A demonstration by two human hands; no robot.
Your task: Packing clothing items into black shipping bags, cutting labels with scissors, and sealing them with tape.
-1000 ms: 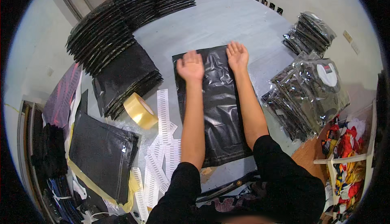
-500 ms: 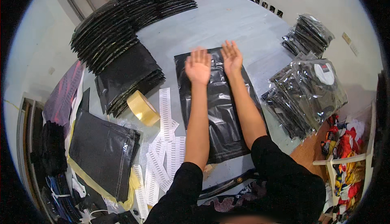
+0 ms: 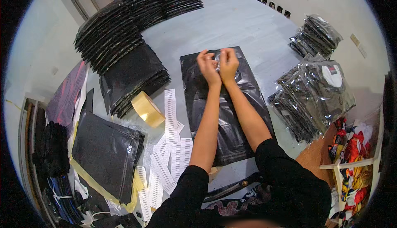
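Observation:
A black plastic mailing bag (image 3: pixel 231 124) lies flat on the table before me, with a shiny clear patch near its far end. Over that far end, my left hand (image 3: pixel 210 69) and my right hand (image 3: pixel 228 66) are close together, wrists nearly touching and fingers curled inward. The clear patch shows between and beside them. Whatever the fingertips hold, if anything, is hidden. Both forearms reach across the bag. Left of the bag are strips of white printed labels (image 3: pixel 170 116) and a roll of yellowish tape (image 3: pixel 147 109).
Tall piles of filled black bags (image 3: pixel 109 34) line the far left, with more flat black bags (image 3: pixel 107 153) nearer me. Clear-wrapped folded dark garments (image 3: pixel 316 96) are stacked at right, with another pile (image 3: pixel 316 36) behind. A shelf of colourful cloth (image 3: pixel 355 162) stands at lower right.
Both hands have come closer together and slightly nearer me over the bag. Their fingers, stretched out before, are now curled. The bag lies about the same.

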